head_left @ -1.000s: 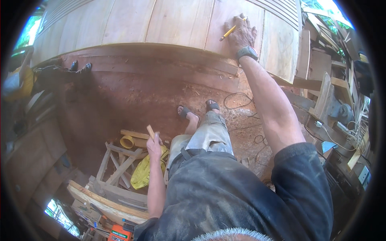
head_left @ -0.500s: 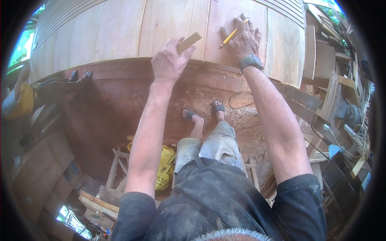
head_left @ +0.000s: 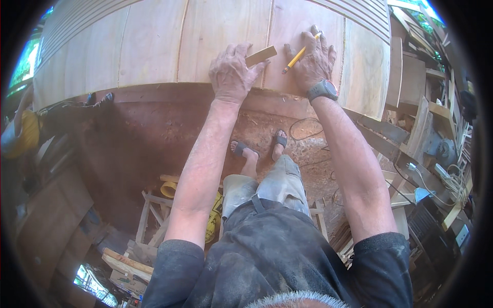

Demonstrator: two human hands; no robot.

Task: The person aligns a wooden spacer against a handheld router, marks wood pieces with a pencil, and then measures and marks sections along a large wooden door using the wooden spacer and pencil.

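A small flat strip of wood is pinched between the thumb and fingers of my left hand, close to the near edge of a pale panel of joined boards. On the same panel, to the right, my right hand rests palm down with its fingers partly spread. A yellow pencil lies slantwise through those fingers, held by them. A grey watch circles the right wrist.
Along the far side of the panel run several parallel grooves. Offcuts and boards crowd the right side, with a coiled white cable. A yellow sack and a wooden frame stand near my legs. Another person is at far left.
My left hand has moved right with the wood strip and is lower on the panel, nearer the right hand. The right hand still holds the pencil and has shifted slightly within the view.
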